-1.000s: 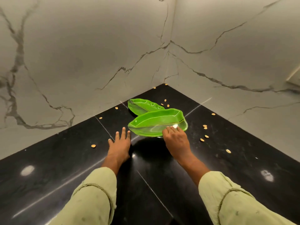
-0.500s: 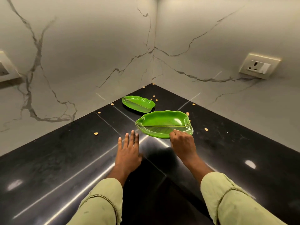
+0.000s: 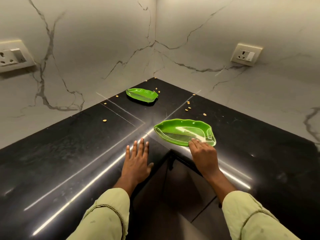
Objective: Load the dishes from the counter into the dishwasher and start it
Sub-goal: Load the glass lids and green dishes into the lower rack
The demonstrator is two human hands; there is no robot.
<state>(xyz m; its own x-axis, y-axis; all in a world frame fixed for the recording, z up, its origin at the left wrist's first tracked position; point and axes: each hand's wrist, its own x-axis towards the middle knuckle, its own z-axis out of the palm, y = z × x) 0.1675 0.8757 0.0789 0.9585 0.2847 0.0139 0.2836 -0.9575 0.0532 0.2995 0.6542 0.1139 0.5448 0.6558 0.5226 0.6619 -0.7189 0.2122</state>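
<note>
Right hand (image 3: 204, 153) is gripping the near leaf plate (image 3: 180, 130): fingers (image 3: 196, 143) are curling over its near right rim, and the thumb is hiding out of sight. The plate is green, leaf-shaped and glossy, and is sitting flat on the black counter (image 3: 69, 153), just far of the hand, on the right branch of the L-shaped top close to the inner corner edge.

Left hand (image 3: 137, 163) is lying palm down on the counter with fingers straight and slightly spread, holding nothing. It is resting at the counter's inner corner, left of the near leaf plate and apart from it.

The far leaf plate (image 3: 142, 97), also green, is sitting deeper in the corner, well apart from both hands and close to the left wall.

Seeds (image 3: 187, 105) are lying scattered on the counter between and around the two plates, mostly to the far right of the near one.

Marble walls (image 3: 95, 49) with grey veins are meeting at the far corner. A left socket (image 3: 12, 56) and a right socket (image 3: 245, 54) are sitting on them, cream plates with a switch each.

Pale green sleeves (image 3: 103, 215) are covering both forearms.
</note>
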